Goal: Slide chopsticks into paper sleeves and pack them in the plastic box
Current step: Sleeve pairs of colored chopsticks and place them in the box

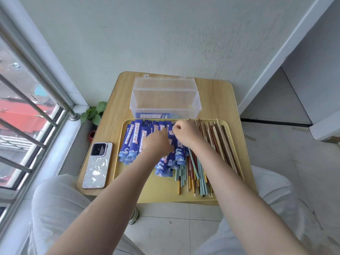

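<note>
Head view: both my hands reach into the sleeves (137, 138), which lie pointing away from me. My right hand (185, 134) pinches one sleeve; I cannot tell what my left hand (156, 141) holds. Chopsticks (215, 142) lie just right, nearest my right hand.

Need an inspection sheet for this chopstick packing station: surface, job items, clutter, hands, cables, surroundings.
Surface: small light wooden table carrying a yellow rectangular tray.
Job's things: blue printed paper sleeves heaped on the tray's left; loose wooden and coloured chopsticks on its right; clear plastic box behind the tray, lid open, at least one sleeved pair inside.
Clutter: smartphone in a pale case lying left of the tray.
Grippers: left hand on the sleeve heap, grip unclear; right hand curled, apparently pinching a sleeve.
Cables: nothing seen.
Surroundings: barred window on the left, green potted plant on the floor, white wall behind.
</note>
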The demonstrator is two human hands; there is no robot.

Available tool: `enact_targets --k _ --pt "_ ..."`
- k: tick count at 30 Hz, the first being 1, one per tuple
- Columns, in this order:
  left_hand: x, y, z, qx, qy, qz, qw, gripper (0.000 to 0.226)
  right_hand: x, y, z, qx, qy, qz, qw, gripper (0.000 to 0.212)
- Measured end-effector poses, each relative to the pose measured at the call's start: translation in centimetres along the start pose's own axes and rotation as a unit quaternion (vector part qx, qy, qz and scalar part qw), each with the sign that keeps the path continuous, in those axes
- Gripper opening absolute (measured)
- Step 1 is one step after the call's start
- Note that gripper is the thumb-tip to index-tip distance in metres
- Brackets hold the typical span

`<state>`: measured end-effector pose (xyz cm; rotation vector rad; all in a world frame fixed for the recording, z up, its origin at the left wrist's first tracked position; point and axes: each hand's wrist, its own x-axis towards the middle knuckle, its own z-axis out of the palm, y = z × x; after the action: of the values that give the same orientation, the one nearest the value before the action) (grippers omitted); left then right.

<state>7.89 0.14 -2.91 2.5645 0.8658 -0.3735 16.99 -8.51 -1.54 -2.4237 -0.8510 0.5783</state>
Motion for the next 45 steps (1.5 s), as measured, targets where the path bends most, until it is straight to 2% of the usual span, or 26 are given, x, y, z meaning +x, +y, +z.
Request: enact_targets --k 3,9,13,14,15,17,18,20,22,23,24,25,26,27,28,29,30,32,34,38,40,42,45 --pt "-0.7 0.4 0.6 -0.02 0.037 -0.005 0.999 0.036 -2.0 1.3 0.8 0.051 -0.001 0.023 0.998 0.029" --pt "-1.4 0.1 0.5 -0.071 0.131 -0.016 0.989 0.008 -4.3 2.9 0.4 0.125 0.038 0.039 0.991 0.031" --pt "-2.0 -0.7 -0.8 -0.235 0.203 -0.06 0.949 0.018 -4.9 2.4 -0.3 0.138 0.045 0.031 0.989 0.03" --pt "-2.1 -0.9 -1.3 -0.326 0.199 -0.073 0.921 0.013 -5.1 2.2 -0.5 0.145 0.044 0.029 0.988 0.029" --pt "-2.3 -1.2 -1.9 -0.449 0.174 -0.093 0.871 0.006 -5.3 1.9 -0.8 0.155 0.037 0.025 0.987 0.028" --pt "-2.9 -1.6 -2.9 -0.668 0.088 -0.121 0.729 0.008 -5.7 1.3 -1.4 0.184 -0.011 0.013 0.983 0.024" --pt "-3.1 -1.9 -3.3 -0.728 0.059 -0.12 0.672 0.007 -5.9 1.1 -1.6 0.207 -0.048 0.01 0.977 0.02" --pt "-3.0 -2.2 -3.4 -0.791 0.04 -0.117 0.599 0.006 -6.2 1.0 -1.7 0.278 -0.098 0.013 0.956 0.015" --pt "-3.0 -2.2 -3.1 -0.811 0.044 -0.13 0.569 0.016 -6.3 1.1 -1.6 0.347 -0.068 0.027 0.935 0.017" --pt "-3.2 -1.9 -3.0 -0.799 0.054 -0.144 0.582 0.022 -6.3 1.3 -1.6 0.365 -0.03 0.04 0.93 0.018" --pt "-3.3 -1.6 -2.9 -0.764 0.074 -0.164 0.62 0.031 -6.3 1.5 -1.8 0.371 0.011 0.051 0.927 0.018" --pt "-3.4 -1.4 -2.7 -0.699 0.107 -0.181 0.683 0.044 -6.2 1.7 -2.0 0.367 0.046 0.059 0.927 0.016" --pt "-3.6 -1.2 -2.4 -0.601 0.155 -0.177 0.764 0.057 -6.2 2.0 -2.3 0.362 0.068 0.064 0.927 0.015" --pt "-3.9 -1.0 -2.2 -0.486 0.211 -0.133 0.838 0.068 -6.2 2.3 -2.6 0.358 0.075 0.066 0.928 0.013" --pt "-4.1 -1.0 -2.1 -0.373 0.258 -0.048 0.89 0.074 -6.2 2.6 -2.9 0.357 0.067 0.067 0.929 0.012" --pt "-4.1 -0.7 -1.9 -0.276 0.275 0.052 0.92 0.073 -6.2 2.9 -3.1 0.357 0.051 0.068 0.93 0.012" --pt "-4.0 -0.4 -1.9 -0.208 0.256 0.134 0.935 0.068 -6.2 3.0 -3.2 0.359 0.032 0.066 0.931 0.011" --pt "-4.1 0.7 -1.9 -0.144 0.16 0.197 0.956 0.057 -6.2 2.9 -3.2 0.374 0.0 0.061 0.926 0.013" --pt "-4.4 1.8 -1.5 -0.128 0.116 0.193 0.966 0.048 -6.3 2.7 -3.1 0.384 -0.015 0.062 0.921 0.015" --pt "-4.5 2.1 -0.6 -0.14 0.14 0.154 0.968 0.012 -6.7 3.4 -2.9 0.351 0.0 0.079 0.933 0.027" --pt "-4.4 1.6 -0.1 -0.123 0.13 0.133 0.975 0.013 -6.9 4.3 -2.6 0.226 0.016 0.097 0.969 0.035" --pt "-4.5 1.3 0.3 -0.117 0.127 0.116 0.978 0.015 -6.9 5.1 -2.2 0.044 -0.01 0.102 0.994 0.039" --pt "-4.8 1.3 0.8 -0.121 0.128 0.1 0.979 0.017 -7.1 4.9 -1.3 -0.132 -0.07 0.119 0.982 0.041"
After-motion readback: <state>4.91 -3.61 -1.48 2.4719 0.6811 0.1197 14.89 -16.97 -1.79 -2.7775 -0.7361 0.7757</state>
